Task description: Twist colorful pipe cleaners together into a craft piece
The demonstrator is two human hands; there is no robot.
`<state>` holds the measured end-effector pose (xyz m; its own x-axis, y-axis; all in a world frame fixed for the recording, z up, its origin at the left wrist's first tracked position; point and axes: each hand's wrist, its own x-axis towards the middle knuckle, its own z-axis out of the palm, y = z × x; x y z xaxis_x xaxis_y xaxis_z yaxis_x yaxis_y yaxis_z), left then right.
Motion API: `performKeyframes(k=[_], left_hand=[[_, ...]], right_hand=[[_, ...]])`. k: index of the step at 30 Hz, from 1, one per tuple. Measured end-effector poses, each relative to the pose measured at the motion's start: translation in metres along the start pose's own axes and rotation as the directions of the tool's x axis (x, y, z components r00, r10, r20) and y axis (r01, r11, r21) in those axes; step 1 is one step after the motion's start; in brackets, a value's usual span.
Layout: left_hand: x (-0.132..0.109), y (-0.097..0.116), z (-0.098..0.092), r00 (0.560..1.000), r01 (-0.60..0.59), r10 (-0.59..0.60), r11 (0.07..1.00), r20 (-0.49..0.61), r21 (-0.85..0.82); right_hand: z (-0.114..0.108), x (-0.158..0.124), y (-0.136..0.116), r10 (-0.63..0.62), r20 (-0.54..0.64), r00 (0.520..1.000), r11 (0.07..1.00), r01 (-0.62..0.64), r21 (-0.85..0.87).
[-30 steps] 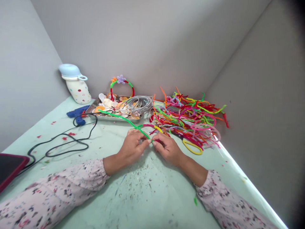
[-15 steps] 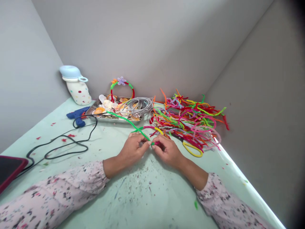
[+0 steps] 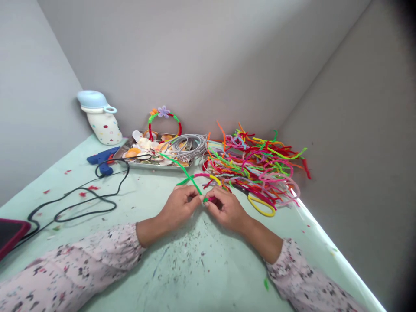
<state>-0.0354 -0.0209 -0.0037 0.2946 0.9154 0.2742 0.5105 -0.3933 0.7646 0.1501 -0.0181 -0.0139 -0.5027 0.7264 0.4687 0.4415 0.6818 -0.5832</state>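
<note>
My left hand [image 3: 182,207] pinches a green pipe cleaner [image 3: 182,167] whose free end rises up and to the left, in front of the shell tray. Close against it, my right hand [image 3: 225,209] is closed on a curved piece wrapped in pipe cleaner [image 3: 203,175], with magenta, yellow and green sections. This piece bends behind both hands, its green end sticking out past my left knuckles. Between the fingertips a short green wrap shows beside magenta. The fingers hide most of the spot where the two meet.
A metal tray [image 3: 152,166] of shells stands behind the hands, with coiled grey wire [image 3: 190,147] and a flower-topped ring [image 3: 179,125]. Pipe cleaners [image 3: 253,160] heap at right beside yellow-handled scissors [image 3: 261,206]. Left are a blue glue gun [image 3: 104,160], black cord [image 3: 87,219], bottle [image 3: 104,125] and phone [image 3: 13,234].
The free end of the green pipe cleaner has swung to the right and stands steeper. Both hands stay together, pinching at nearly the same place. The view has shifted slightly.
</note>
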Motion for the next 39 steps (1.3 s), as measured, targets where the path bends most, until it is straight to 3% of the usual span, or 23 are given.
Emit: performKeyframes(k=[28,39], left_hand=[[0.0026,0.0013,0.0000,0.987,0.139,-0.124,0.978,0.107,-0.156],[0.0010,-0.0027,0.0017,0.999,0.032,-0.027,0.993,0.044,-0.116]], right_hand=[[0.0022,-0.0011,0.0044,-0.025,0.022,0.999,0.997,0.026,-0.068],[0.0001,0.0018,0.0003,0.020,-0.025,0.999,0.999,-0.021,-0.026]])
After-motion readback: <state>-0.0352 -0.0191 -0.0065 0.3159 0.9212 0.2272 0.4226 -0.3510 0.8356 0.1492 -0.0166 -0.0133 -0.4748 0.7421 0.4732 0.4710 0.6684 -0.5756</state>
